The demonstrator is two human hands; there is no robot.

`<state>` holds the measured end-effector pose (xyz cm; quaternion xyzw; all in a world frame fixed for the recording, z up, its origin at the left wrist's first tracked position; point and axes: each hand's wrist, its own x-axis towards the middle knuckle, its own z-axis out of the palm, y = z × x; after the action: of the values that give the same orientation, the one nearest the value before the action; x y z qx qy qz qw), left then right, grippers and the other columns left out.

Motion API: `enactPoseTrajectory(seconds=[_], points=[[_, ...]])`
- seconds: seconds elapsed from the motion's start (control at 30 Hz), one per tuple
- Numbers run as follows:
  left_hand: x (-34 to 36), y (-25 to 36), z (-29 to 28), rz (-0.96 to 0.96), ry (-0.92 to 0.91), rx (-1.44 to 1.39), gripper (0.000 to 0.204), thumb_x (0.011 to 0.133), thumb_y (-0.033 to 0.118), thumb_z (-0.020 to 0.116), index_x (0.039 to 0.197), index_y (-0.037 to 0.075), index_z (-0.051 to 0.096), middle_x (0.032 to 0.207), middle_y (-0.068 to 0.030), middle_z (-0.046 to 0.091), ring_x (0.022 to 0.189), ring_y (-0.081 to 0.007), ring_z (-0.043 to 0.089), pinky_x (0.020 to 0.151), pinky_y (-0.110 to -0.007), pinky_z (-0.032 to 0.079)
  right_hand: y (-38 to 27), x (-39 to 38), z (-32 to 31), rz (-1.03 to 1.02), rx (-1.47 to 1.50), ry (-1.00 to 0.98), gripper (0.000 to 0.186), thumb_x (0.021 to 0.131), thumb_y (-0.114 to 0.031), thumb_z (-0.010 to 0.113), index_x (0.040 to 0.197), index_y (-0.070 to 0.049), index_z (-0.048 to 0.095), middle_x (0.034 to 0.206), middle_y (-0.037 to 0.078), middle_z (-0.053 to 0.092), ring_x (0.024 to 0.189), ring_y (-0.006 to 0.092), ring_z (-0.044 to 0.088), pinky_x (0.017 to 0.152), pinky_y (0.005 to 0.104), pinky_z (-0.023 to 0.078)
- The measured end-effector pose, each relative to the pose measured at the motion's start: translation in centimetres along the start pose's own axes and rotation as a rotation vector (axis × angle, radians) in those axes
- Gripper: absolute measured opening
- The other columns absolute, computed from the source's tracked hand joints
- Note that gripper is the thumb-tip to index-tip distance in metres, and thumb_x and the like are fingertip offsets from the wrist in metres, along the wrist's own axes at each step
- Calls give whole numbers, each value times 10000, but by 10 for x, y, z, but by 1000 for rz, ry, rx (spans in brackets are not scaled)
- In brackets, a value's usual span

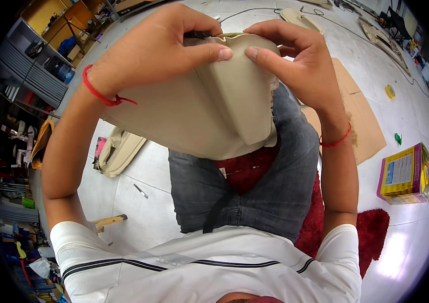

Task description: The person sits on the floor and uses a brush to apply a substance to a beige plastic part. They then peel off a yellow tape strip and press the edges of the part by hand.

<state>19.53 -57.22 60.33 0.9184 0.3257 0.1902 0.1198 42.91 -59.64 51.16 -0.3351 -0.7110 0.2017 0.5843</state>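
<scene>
A large beige panel covered in smooth sheet material [174,116] rests across my lap, its far end raised. At that far edge, my left hand [174,48] pinches the covering, thumb on top and fingers curled behind the rim. My right hand [295,55] grips the same edge a little to the right, its thumb pressed on the face. Between the two thumbs the covering puckers into a small wavy fold. A raised, tapering ridge runs from there toward my lap. The panel's underside and most of my fingertips behind the edge are hidden.
Beneath me lies a dark red shaggy rug [371,237]. To the right are a yellow and purple metal can [405,174], flattened cardboard [361,111] and a tape roll [390,91]. On the left are another beige trim piece [121,151], a small knife-like tool [140,191] and crowded shelves.
</scene>
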Motion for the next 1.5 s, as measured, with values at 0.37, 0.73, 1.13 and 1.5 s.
enactPoseTrajectory(seconds=[0.37,0.73,1.13,1.5], points=[[6,-3,4,9,-29,117,405,941,359,765,1085,-17,728,936,-48,712,864,-118,630,805,-270,509,15,-9,14,123,228,57,377,899,-213,780,1197,-1,692,1078,93,740,966,145,684,856,297,559],[18,-8,20,58,-23,114,457,905,393,798,1054,-30,709,925,-61,703,863,-116,644,808,-278,532,55,-27,20,108,399,169,389,921,-209,772,1218,22,672,1064,93,742,961,147,689,849,294,563],[63,-10,53,25,32,208,572,819,484,846,992,-50,738,786,-68,700,694,-119,643,669,-280,526,86,-35,16,-16,293,422,394,924,-250,768,1207,12,686,1037,109,751,920,156,704,808,289,566],[69,-11,73,267,155,433,686,681,506,941,1029,-51,742,817,-92,703,757,-162,669,724,-307,538,96,-46,12,33,173,539,399,870,-277,822,1103,16,687,963,116,754,879,167,713,782,304,567]])
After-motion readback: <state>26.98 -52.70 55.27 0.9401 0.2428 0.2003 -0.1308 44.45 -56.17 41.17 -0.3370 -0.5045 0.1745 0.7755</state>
